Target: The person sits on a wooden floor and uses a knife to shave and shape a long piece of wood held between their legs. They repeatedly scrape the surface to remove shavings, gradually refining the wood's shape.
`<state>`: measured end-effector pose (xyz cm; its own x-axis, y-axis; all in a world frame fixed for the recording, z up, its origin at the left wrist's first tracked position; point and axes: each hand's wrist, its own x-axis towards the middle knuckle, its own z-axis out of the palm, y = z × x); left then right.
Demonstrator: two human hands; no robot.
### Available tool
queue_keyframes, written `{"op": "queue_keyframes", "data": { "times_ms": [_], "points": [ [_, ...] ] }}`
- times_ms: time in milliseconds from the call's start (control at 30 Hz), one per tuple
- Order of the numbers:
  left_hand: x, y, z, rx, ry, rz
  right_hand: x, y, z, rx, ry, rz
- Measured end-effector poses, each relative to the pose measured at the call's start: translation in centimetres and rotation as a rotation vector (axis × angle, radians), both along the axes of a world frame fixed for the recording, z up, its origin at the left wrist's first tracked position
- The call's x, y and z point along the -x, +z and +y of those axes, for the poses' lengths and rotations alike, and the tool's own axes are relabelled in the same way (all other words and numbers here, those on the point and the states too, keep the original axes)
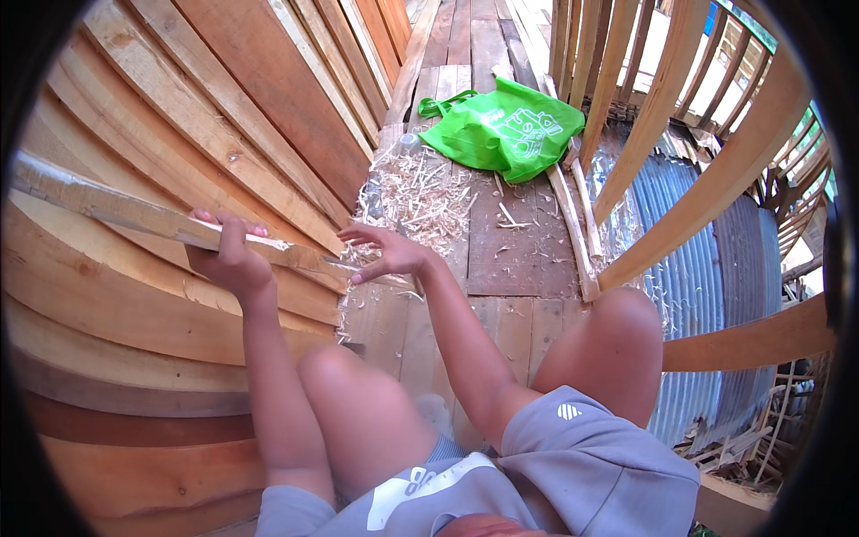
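My left hand [234, 255] is closed around a long, pale wooden strip [121, 208], which slants from the upper left toward the middle beside the board wall. Light, freshly cut wood shows at the strip's near end. Just right of that end is my right hand [391, 253], its fingers stretched out and the thumb apart from them. A thin, greyish, blade-like piece [342, 263] shows between the strip's end and my thumb; whether my hand touches it I cannot tell. Curled wood shavings [429, 201] lie heaped on the floor beyond my right hand.
A green cloth bag [510, 132] lies on the plank floor [501, 246] ahead. To the left stands a wall of overlapping boards [259, 98]. A wooden slat railing [658, 98] runs along the right, with corrugated metal sheets [680, 242] beyond it. My bent knees flank the near floor.
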<state>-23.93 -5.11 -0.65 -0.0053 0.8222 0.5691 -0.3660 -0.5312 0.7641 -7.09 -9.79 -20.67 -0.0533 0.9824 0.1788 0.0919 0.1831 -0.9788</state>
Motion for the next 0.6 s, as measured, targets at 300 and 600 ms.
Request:
{"op": "queue_keyframes", "data": {
  "times_ms": [300, 600],
  "points": [
    [-6.2, -0.2, -1.0, -0.313, -0.04, 0.563, -1.8, -0.4, -3.3, -0.002, -0.373, 0.131],
    [-5.8, -3.3, -3.4, -0.411, -0.323, 1.139, -7.9, -4.6, -7.6, 0.174, -1.083, 0.131]
  ]
}}
